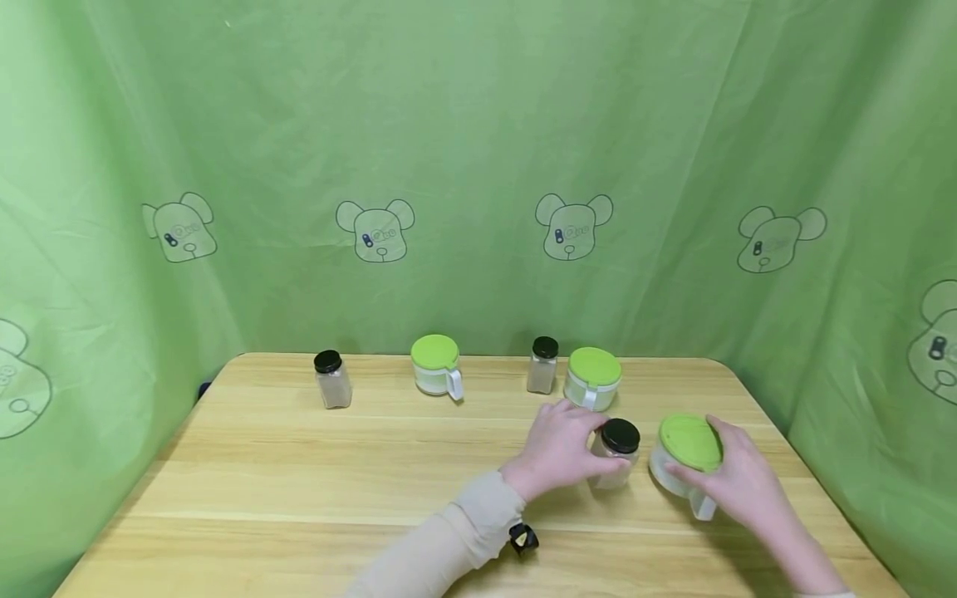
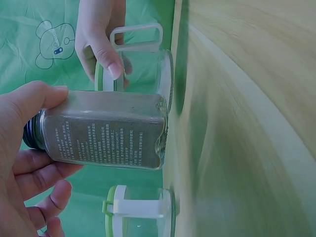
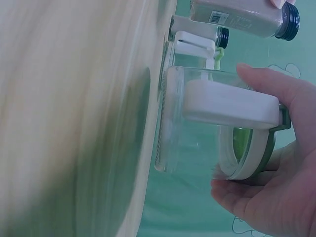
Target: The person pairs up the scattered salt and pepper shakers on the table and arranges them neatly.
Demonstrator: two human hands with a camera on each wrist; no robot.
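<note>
My left hand point(image 1: 562, 448) grips a clear spice jar point(image 2: 103, 129) with a black lid point(image 1: 620, 435), thumb on one side and fingers on the other. White print and a greyish powder show on the jar in the left wrist view. To its right, my right hand point(image 1: 743, 477) holds a round glass seasoning pot point(image 3: 197, 143) around its green lid point(image 1: 691, 442). The pot's white handle point(image 3: 232, 103) points toward the near side. Both containers are upright, close over the wooden table point(image 1: 299, 482).
Along the back stand a black-lidded jar point(image 1: 334, 380) at left, a green-lidded pot point(image 1: 436, 365), another black-lidded jar point(image 1: 542, 365) and a second green-lidded pot point(image 1: 593, 379). A small black object point(image 1: 523, 538) shows by the left sleeve. Green curtains point(image 1: 478, 166) surround the table.
</note>
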